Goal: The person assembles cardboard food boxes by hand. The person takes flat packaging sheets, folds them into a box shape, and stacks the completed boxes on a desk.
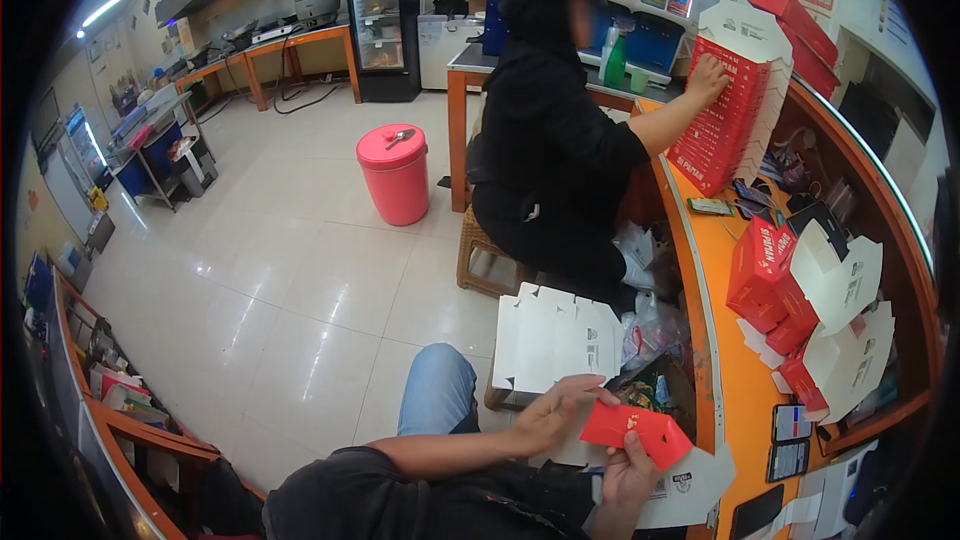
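My right hand (pixel 630 473) grips a red and white folding carton (pixel 640 433), its thumb pressed on the red panel. The carton's white inner side (pixel 708 485) spreads out below, near the table edge. My left hand (pixel 556 416) is at the red panel's left end, fingers stretched out; whether they touch it I cannot tell. Just beyond my hands, a stack of flat white cartons (pixel 556 340) lies on a low stool.
Part-folded red cartons (pixel 768 275) and phones (pixel 788 440) lie on the orange counter (pixel 735 370) to my right. A seated person in black (pixel 560 130) touches a tall stack of red cartons (pixel 722 110). A pink lidded bin (pixel 394 175) stands on the tiled floor.
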Action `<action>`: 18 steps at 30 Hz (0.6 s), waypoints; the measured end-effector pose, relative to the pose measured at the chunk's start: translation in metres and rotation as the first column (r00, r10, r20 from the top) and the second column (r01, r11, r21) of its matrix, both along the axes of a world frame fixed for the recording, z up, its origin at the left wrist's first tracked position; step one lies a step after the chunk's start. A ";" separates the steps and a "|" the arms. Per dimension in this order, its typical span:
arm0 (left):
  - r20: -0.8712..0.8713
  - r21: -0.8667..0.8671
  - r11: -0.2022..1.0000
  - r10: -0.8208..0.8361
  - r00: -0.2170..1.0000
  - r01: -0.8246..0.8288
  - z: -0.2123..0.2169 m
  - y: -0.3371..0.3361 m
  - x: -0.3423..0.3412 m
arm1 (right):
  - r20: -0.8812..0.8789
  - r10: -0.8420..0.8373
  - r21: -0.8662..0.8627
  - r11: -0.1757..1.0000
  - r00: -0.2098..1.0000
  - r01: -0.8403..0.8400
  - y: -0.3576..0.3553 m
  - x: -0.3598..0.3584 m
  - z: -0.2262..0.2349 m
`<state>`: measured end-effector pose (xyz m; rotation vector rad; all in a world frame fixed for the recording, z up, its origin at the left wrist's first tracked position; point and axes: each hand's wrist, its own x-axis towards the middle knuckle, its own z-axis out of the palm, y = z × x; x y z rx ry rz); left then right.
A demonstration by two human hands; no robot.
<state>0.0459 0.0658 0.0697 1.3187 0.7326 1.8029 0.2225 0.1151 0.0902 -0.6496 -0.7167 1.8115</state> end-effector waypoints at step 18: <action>-0.613 0.495 0.844 0.507 0.606 -0.205 0.045 0.006 -0.029 | -0.093 0.217 0.080 0.974 0.972 -0.210 0.017 -0.009 0.035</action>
